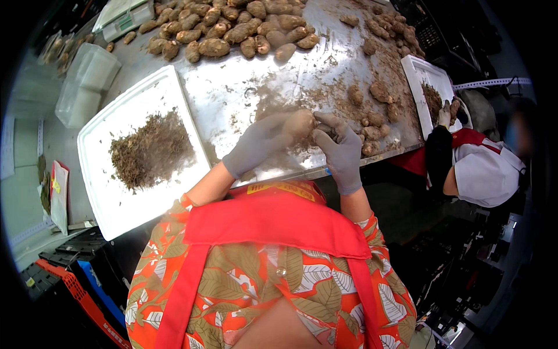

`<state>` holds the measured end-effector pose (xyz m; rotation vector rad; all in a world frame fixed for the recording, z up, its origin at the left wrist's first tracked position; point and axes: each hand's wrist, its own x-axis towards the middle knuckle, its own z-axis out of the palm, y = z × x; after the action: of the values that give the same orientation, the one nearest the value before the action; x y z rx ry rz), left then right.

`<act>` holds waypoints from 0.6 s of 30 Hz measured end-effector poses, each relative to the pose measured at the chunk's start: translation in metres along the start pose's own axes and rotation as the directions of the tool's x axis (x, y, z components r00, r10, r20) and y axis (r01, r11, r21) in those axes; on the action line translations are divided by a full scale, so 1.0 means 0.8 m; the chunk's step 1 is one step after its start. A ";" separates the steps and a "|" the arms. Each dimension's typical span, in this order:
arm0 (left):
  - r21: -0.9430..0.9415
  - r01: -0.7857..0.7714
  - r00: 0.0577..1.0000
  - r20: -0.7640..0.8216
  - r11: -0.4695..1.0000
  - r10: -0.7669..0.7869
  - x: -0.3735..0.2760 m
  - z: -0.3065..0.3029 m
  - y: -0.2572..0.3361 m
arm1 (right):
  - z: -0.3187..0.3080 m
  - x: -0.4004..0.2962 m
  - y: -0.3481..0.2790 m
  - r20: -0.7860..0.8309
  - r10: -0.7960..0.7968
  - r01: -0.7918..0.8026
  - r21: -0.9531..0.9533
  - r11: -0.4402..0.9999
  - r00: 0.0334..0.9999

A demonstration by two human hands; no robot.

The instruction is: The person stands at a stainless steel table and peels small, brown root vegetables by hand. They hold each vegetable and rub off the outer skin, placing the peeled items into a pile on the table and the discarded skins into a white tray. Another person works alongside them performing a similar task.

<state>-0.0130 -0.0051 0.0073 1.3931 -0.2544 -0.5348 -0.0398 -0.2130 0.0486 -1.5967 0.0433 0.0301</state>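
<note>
My left hand [261, 139], in a grey glove, is closed around a brown taro corm [301, 124] above the metal table. Close against its right end is my right hand [342, 150], gloved too, with thumb and forefinger pinching something dark and small, perhaps root fibres or a scouring piece; it is too blurred to tell. At the left lies a white foam tray [91, 174] with a heap of brown root fibres [150, 148]. A large pile of taro corms [226, 30] rests at the table's far side.
More corms [372, 126] and loose soil lie right of my hands. Another person [484, 170] at the right works over a second white tray [414, 78]. Clear plastic containers [85, 83] stand at the left, and black crates [83, 248] below them.
</note>
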 end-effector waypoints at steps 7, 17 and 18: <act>-0.051 -0.008 0.999 -0.049 0.999 0.006 0.001 0.006 0.005 | 0.022 0.004 -0.003 -0.028 -0.051 0.052 0.044 0.998 0.998; 0.235 -0.086 0.968 -0.211 0.968 0.138 -0.007 0.013 0.016 | 0.030 0.025 0.003 0.028 -0.246 0.237 -0.390 0.890 0.969; 0.247 -0.030 0.960 -0.262 0.969 0.096 -0.004 0.011 0.013 | 0.025 0.026 -0.002 0.104 -0.181 0.205 -0.334 0.920 0.978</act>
<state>-0.0176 -0.0105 0.0197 1.6706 -0.1427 -0.2584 -0.0187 -0.1933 0.0489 -1.9423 -0.1855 -0.0629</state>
